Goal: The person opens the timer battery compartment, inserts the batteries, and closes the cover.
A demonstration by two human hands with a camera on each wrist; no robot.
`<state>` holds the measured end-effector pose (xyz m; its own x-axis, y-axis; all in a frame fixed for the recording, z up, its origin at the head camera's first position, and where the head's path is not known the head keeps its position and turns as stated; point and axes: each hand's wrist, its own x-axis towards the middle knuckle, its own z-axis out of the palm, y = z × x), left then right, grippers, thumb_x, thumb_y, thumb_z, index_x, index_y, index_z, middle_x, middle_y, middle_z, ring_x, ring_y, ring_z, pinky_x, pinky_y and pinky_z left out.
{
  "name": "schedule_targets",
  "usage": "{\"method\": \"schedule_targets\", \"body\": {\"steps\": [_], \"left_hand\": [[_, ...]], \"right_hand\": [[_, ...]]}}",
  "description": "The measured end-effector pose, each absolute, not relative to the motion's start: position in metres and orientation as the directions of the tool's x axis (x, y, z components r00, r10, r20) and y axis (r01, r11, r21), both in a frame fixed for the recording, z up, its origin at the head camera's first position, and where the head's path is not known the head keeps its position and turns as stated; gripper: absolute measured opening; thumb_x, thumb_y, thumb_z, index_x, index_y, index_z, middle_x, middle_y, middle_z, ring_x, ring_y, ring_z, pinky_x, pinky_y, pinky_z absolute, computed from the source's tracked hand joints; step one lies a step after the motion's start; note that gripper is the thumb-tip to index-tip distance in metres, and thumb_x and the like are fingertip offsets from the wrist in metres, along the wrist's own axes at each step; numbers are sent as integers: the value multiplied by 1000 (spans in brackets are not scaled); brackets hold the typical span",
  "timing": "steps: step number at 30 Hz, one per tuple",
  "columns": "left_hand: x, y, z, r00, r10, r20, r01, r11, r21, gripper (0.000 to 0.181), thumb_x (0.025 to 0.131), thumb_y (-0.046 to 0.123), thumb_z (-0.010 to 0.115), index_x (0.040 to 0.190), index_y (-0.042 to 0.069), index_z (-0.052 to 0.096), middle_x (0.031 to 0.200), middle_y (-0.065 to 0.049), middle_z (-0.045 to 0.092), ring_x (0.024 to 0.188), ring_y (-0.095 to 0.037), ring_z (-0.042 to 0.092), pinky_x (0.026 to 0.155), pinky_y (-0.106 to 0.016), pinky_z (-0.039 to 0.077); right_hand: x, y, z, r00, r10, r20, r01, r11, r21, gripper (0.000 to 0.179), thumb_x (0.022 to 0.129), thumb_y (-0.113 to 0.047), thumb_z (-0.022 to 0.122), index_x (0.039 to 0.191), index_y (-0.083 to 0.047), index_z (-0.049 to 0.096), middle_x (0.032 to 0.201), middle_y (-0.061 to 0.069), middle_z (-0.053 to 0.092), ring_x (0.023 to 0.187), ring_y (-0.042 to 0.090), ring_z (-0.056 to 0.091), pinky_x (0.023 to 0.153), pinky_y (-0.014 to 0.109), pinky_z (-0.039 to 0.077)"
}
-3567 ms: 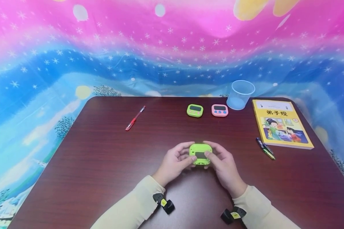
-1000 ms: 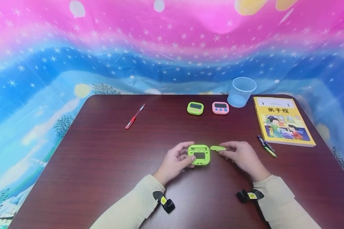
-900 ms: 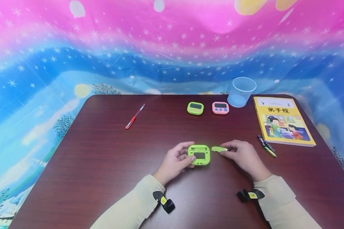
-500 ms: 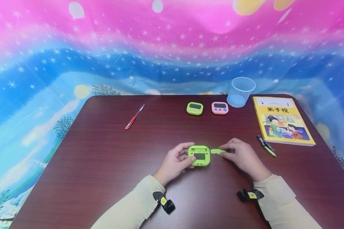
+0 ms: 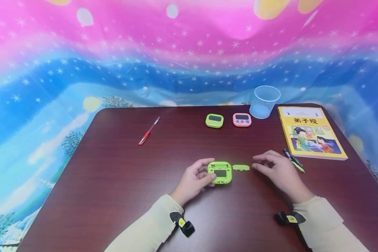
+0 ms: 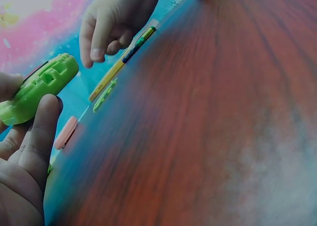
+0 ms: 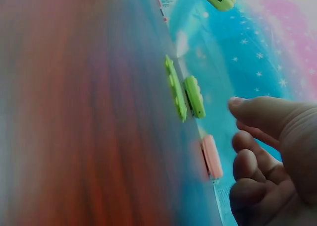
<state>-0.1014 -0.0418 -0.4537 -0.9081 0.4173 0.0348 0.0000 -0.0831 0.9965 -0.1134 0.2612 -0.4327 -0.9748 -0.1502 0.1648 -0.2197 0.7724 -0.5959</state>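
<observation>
In the head view my left hand holds a green digital timer, its back turned up and its battery compartment uncovered. The thumb lies on the timer's near left part, with fingers behind it. A small green battery cover lies on the table just right of the timer. My right hand is off to the right of the cover, holding nothing, thumb and fingers apart. The left wrist view shows the timer raised above the table between thumb and fingers. Apart from the fingers, the cover shows in the right wrist view.
Toward the back stand another green timer, a pink timer and a clear plastic cup. On the right lies a yellow book, with batteries beside its near left corner. A red pen lies on the left.
The battery cover came off the timer in my right hand, was laid on the table and let go. My right hand then moved right. The left hand keeps holding the timer.
</observation>
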Motion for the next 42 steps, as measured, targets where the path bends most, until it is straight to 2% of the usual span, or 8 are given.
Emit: {"method": "schedule_targets", "body": {"steps": [7,12,17,21,26,33,39,42], "left_hand": [[-102,-42,-454,-908,418,35,-1,-86,996,54,94,-1,66,144,-1,47,118,-29,63,79,-13,68,65,-36,62],[-102,-43,-454,-907,421,34,-5,-91,996,55,93,-2,65,145,-1,46,120,-31,62,81,-13,68,69,-39,63],[-102,-42,-455,-906,421,36,-7,-102,995,55,93,-2,66,145,-2,46,119,-32,62,81,-13,68,71,-41,63],[-102,-42,-455,-907,419,39,-2,-98,995,55,93,-2,66,144,-2,47,119,-32,62,81,-13,68,69,-40,63],[-102,-42,-455,-908,417,38,-4,-98,995,55,93,-2,66,144,-2,47,119,-32,62,81,-14,68,68,-38,63],[-102,-42,-456,-907,419,52,10,-102,995,55,93,-3,66,144,-3,46,119,-33,62,80,-13,68,69,-41,63],[-102,-43,-456,-906,421,43,6,-89,996,54,93,-2,66,144,-2,47,119,-32,62,78,-13,68,61,-30,61],[-101,-42,-455,-906,422,35,2,-79,997,54,94,0,67,144,0,48,118,-30,63,78,-15,68,55,-24,56]], "right_hand": [[-107,295,-424,-979,-71,192,-169,810,-562,33,86,-26,82,114,-10,75,100,4,69,84,20,56,66,16,44],[-99,319,-423,-981,-29,191,-127,843,-522,35,86,-30,82,112,-9,75,100,9,70,81,21,54,65,21,40],[-89,339,-426,-986,31,164,-58,857,-512,36,87,-33,80,112,-8,74,107,12,70,84,12,55,68,22,40],[-86,350,-430,-987,65,147,-14,875,-485,36,86,-33,81,109,-5,74,101,12,70,76,9,52,65,27,39],[-87,357,-432,-995,67,74,24,883,-470,38,86,-33,80,106,-1,73,97,15,68,80,22,54,65,35,39],[-86,358,-431,-999,40,14,30,891,-454,29,86,-31,81,97,-5,75,90,8,69,74,17,54,63,33,40],[-85,355,-429,-1000,19,3,15,885,-466,26,87,-31,79,99,-8,76,97,11,70,82,24,61,67,37,44],[-81,350,-428,-999,5,37,-14,873,-487,25,88,-32,79,101,-11,76,102,11,71,85,19,61,69,34,44]]}}
